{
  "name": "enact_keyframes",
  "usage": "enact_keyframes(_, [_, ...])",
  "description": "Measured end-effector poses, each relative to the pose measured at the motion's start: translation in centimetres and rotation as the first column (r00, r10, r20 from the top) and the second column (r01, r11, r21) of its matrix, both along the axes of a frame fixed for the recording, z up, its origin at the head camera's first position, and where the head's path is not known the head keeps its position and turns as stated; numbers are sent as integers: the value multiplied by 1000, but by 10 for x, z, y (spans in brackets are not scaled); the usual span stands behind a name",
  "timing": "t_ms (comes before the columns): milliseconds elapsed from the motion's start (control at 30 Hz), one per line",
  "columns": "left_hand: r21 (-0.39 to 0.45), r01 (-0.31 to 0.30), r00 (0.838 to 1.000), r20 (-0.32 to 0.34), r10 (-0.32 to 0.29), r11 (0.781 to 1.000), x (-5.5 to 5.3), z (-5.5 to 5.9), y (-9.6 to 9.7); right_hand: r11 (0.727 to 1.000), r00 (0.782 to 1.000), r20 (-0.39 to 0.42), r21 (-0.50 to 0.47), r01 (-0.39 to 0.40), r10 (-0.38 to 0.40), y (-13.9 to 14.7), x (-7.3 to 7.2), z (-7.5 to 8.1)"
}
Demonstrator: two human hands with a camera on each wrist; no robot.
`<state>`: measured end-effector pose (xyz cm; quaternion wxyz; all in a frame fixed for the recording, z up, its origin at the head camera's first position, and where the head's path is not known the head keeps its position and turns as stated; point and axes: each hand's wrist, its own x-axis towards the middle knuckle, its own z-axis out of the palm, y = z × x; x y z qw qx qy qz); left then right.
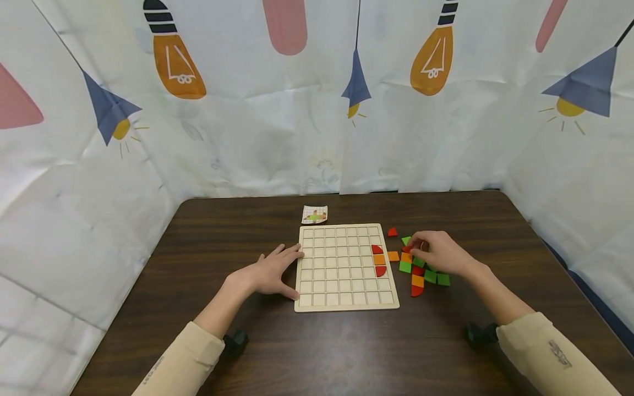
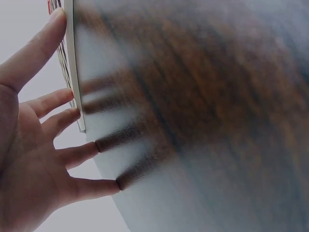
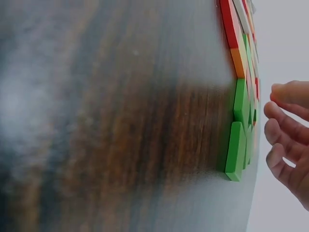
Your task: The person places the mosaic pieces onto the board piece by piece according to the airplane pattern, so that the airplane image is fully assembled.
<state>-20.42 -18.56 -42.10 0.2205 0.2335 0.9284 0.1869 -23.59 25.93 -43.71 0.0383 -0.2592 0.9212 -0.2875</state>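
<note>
A pale wooden grid board (image 1: pixel 339 275) lies on the table. In its right-hand column sit an orange square (image 1: pixel 379 259) and two red quarter-round pieces, one above it and one below. My left hand (image 1: pixel 269 273) is spread at the board's left edge, thumb and fingertips touching the rim; the left wrist view also shows this hand (image 2: pixel 43 145). Over the loose pieces at the right, my right hand (image 1: pixel 436 252) pinches a small red piece (image 1: pixel 406 249) between thumb and finger, mostly hidden. In the right wrist view this hand (image 3: pixel 292 130) is above green blocks (image 3: pixel 235 150).
A small pattern card (image 1: pixel 315 214) lies behind the board. Loose red, orange and green pieces cluster right of the board, with an orange square (image 1: pixel 393 256) close to its edge and a red quarter-round (image 1: pixel 392 232) farther back. A printed white curtain (image 1: pixel 277 143) surrounds the dark table (image 1: pixel 223 220).
</note>
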Motion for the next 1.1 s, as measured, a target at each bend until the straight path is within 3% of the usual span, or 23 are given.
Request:
enact_keyframes(233, [5,6,1000,-3,-6,1000,1,-1,0,995,995,16,-24,95,-95,1,-10,-2])
enact_keyframes(1100, [-4,-3,1000,-11,3,1000,3,-2,0,994,993,39,-1,111,-110,2,-21,-3])
